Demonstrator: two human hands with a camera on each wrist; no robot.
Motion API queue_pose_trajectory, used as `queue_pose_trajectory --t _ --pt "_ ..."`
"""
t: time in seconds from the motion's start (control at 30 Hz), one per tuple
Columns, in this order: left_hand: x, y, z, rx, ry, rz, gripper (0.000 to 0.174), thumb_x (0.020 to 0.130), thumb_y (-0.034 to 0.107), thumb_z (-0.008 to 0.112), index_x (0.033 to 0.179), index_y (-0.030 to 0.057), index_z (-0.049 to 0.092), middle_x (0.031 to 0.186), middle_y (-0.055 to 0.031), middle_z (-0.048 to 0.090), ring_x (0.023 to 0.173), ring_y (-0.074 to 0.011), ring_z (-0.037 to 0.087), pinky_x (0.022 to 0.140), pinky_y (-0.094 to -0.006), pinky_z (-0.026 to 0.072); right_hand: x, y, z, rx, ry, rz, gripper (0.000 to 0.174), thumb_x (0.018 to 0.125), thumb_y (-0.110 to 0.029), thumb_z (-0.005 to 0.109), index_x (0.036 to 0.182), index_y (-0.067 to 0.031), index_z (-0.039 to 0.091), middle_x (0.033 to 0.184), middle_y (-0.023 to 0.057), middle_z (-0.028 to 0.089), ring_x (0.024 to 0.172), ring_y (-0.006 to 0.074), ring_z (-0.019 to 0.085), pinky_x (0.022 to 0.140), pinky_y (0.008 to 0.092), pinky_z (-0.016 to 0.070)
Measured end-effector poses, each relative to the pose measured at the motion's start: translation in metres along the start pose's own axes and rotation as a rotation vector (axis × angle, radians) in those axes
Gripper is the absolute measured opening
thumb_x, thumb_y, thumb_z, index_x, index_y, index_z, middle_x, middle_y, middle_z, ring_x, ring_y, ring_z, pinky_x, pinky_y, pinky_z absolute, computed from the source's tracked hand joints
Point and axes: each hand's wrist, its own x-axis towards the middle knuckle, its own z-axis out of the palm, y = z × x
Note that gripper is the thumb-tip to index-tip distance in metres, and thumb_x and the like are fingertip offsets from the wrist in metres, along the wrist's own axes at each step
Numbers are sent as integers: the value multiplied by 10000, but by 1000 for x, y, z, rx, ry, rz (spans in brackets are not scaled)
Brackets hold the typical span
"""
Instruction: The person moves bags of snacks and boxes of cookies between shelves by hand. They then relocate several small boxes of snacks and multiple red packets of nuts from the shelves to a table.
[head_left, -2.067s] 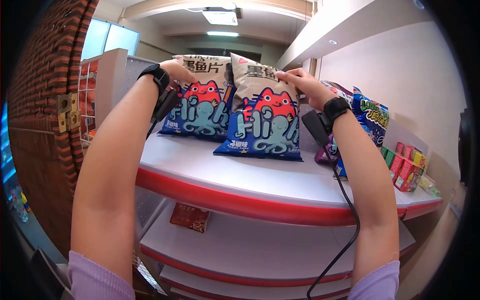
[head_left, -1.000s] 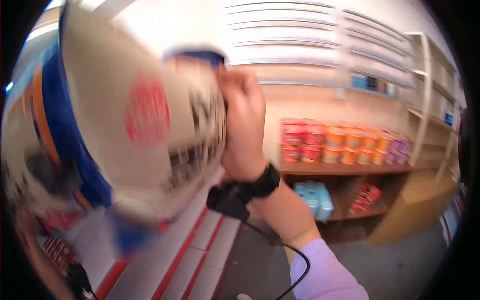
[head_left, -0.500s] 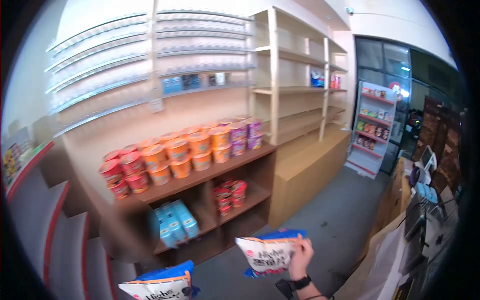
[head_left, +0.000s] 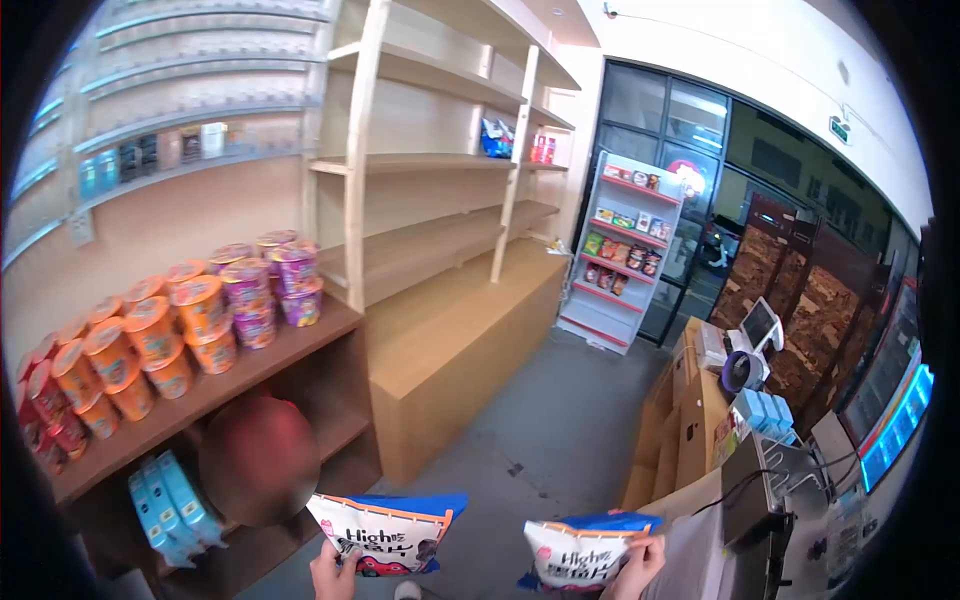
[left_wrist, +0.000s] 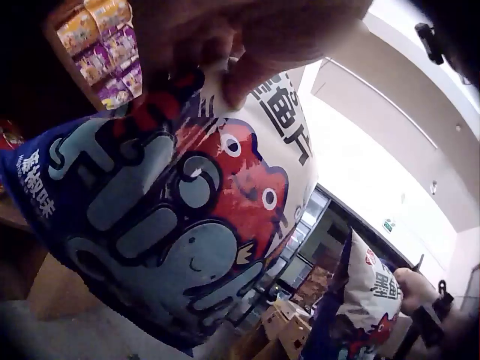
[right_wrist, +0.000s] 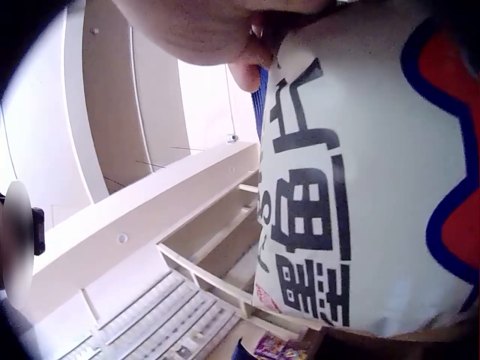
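Note:
Low in the head view, my left hand (head_left: 332, 574) grips a puffed chip bag (head_left: 388, 535) by its left side, thumb on the printed front. Beside it my right hand (head_left: 640, 570) pinches the right edge of a second, matching chip bag (head_left: 578, 552). Both bags are white with a blue top band and black lettering. The left wrist view shows the first bag's blue lower part with a red cat and a pale octopus (left_wrist: 195, 259). In the right wrist view, thumb and fingers (right_wrist: 244, 71) hold the second bag's edge. The bags hang apart, above the floor.
Stacked cup noodles (head_left: 155, 330) stand on a brown cabinet (head_left: 340, 335) at left, with light-blue packs (head_left: 172, 510) below. Beyond are wooden shelves (head_left: 430, 165), a low wooden platform (head_left: 470, 350) and a red-edged snack rack (head_left: 620, 250). A counter (head_left: 690, 400) with a monitor (head_left: 760, 325) lines the right side.
Both hands have taken the two chip bags off the red-edged white shelf. The view has swung right, past the cup noodles toward the wooden shelves and counter, with both bags still held.

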Motion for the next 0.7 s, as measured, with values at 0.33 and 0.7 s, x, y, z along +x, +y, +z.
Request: queue_pose_trajectory --t 0.33,0.7 --pt "239 -28 163 49 -187 198 243 879 80 592 1091 -24 534 739 -149 608 614 -236 601 557 -333 462 187 114 100 124 227 126 206 860 48 471 678 -50 471 750 11 494 748 107 498 755 242 402" --pt "467 14 452 -123 -190 354 147 804 73 681 875 -8 582 746 -150 647 634 -221 645 543 -305 470 357 224 211 216 539 303 80 890 -44 510 867 -31 586 864 28 573 803 139 512 739 281 435"
